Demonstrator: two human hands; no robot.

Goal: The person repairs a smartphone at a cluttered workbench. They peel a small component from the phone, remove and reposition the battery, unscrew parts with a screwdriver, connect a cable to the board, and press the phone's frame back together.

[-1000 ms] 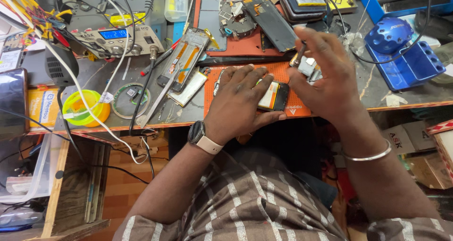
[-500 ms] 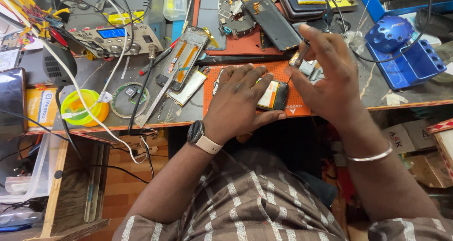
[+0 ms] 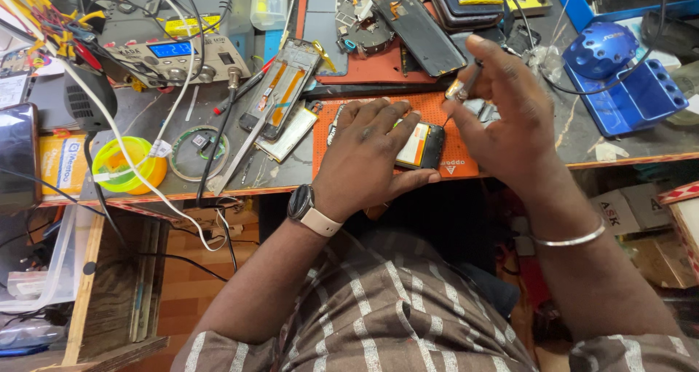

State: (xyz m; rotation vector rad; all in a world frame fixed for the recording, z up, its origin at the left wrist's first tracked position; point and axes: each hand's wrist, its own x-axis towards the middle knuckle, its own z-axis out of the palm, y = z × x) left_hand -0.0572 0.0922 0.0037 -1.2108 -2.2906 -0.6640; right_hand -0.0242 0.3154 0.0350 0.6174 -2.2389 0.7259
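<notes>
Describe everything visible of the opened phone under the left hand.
The opened phone lies flat on the orange work mat at the bench's near edge. Only its right end shows: a dark casing with rounded corners and an orange-and-white battery inside. The left hand lies palm-down over the rest, pinning it. The right hand holds a thin tool just above its right end; contact cannot be told.

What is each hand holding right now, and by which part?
The right hand pinches a small screwdriver by its upper handle. The left hand grips nothing; it lies flat, pressing down the opened phone on the orange mat.
</notes>
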